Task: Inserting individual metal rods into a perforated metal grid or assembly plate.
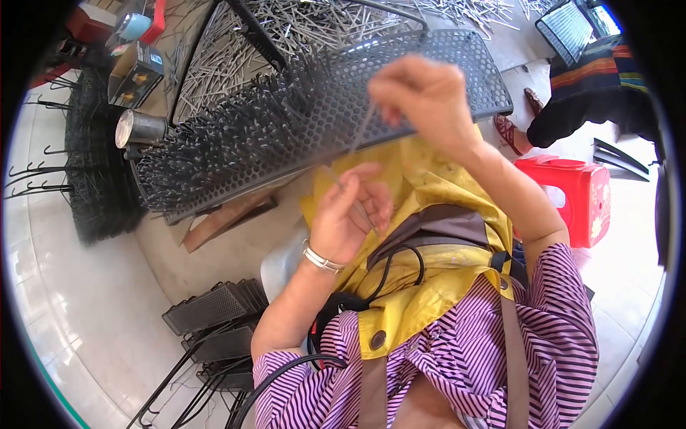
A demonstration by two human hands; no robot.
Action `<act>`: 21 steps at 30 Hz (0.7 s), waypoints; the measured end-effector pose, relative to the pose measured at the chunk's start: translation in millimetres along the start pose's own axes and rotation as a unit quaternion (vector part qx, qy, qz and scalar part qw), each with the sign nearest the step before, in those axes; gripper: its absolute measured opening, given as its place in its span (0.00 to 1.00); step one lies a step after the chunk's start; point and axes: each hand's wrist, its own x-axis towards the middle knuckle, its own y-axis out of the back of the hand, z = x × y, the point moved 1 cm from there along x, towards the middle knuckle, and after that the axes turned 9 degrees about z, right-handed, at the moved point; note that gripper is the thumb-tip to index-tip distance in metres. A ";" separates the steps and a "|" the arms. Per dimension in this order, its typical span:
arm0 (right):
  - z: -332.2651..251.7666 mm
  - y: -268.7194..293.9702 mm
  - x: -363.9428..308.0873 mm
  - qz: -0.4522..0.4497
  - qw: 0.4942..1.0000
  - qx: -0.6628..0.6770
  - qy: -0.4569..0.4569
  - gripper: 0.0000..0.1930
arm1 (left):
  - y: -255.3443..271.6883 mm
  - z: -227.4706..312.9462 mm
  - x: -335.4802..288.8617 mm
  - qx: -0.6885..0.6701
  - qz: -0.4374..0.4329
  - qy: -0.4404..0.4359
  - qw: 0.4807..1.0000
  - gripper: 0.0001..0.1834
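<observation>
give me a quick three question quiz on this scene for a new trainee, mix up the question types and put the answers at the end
1. Multiple choice: where does the person wear the pale bracelet?
A) right wrist
B) left wrist
C) both wrists

2. True or false: the red plastic stool stands to the person's right.

3. Fill in the blank: the dark rods are crowded onto the ____ part of the perforated metal panel.

Key:
1. B, at the base of the left hand.
2. True.
3. Left; bare holes show toward the other end, near the right hand.
</observation>
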 end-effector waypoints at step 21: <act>4.0 -16.2 48.5 -0.037 0.856 -0.149 0.494 0.03 | 2.5 -3.9 0.8 -0.022 -0.003 0.045 0.999 0.17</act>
